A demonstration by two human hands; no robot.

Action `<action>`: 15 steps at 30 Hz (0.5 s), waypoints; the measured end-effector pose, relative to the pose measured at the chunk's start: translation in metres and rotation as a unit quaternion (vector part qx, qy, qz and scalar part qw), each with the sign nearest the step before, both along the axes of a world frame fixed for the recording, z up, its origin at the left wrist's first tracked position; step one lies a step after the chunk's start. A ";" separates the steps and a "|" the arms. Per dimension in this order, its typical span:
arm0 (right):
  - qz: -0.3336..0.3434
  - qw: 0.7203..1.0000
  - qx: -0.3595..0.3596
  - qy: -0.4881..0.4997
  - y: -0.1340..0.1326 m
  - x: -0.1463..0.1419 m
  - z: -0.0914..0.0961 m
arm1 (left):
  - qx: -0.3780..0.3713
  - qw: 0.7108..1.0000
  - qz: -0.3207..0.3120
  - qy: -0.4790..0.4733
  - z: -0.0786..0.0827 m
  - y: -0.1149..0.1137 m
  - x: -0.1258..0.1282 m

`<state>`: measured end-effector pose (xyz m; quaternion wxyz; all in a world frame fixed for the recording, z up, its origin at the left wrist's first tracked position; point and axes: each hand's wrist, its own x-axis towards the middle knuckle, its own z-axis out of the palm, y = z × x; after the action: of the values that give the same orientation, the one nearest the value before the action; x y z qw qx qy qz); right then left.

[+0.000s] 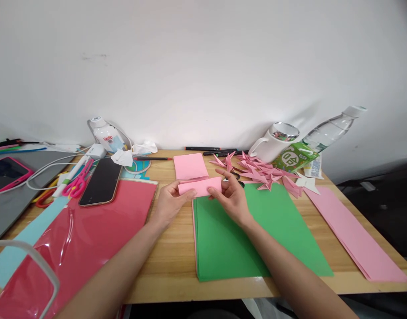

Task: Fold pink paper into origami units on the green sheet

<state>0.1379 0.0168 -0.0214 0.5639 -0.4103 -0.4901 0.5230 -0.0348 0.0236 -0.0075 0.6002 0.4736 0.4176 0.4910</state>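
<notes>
Between my two hands is a small folded piece of pink paper [203, 186], held up above the table. My left hand [172, 199] pinches its left end, thumb in front. My right hand [232, 197] grips the right end, the thumb pressed on the front and the index finger raised off it. Just behind lies a stack of square pink paper [190, 166]. Below and to the right are large green sheets [253, 235]. Black-handled scissors [236, 176] lie partly hidden behind my right hand. Folded pink paper stars [261, 170] are heaped to the right.
Left: a red plastic-wrapped pack [100, 239], a phone [102, 181], pink scissors [79, 179] and a white bottle [105, 133]. Right: a white mug [273, 144], a green packet [295, 156], a tilted water bottle [333, 128] and long pink strips [353, 232]. Pens [203, 148] lie by the wall.
</notes>
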 end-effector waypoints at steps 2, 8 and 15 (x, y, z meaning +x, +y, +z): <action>0.003 1.000 -0.003 -0.001 -0.001 -0.001 -0.001 | -0.015 1.000 0.009 -0.011 -0.001 0.000 0.001; 0.001 1.000 -0.003 -0.019 -0.002 0.000 0.000 | -0.027 0.998 0.026 -0.042 -0.001 -0.001 0.004; -0.004 1.000 -0.016 -0.003 -0.002 -0.001 0.003 | -0.039 0.998 0.038 -0.033 0.000 -0.004 0.005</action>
<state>0.1373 0.0144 -0.0184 0.5575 -0.4233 -0.4816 0.5274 -0.0300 0.0197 -0.0076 0.6125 0.4173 0.4342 0.5119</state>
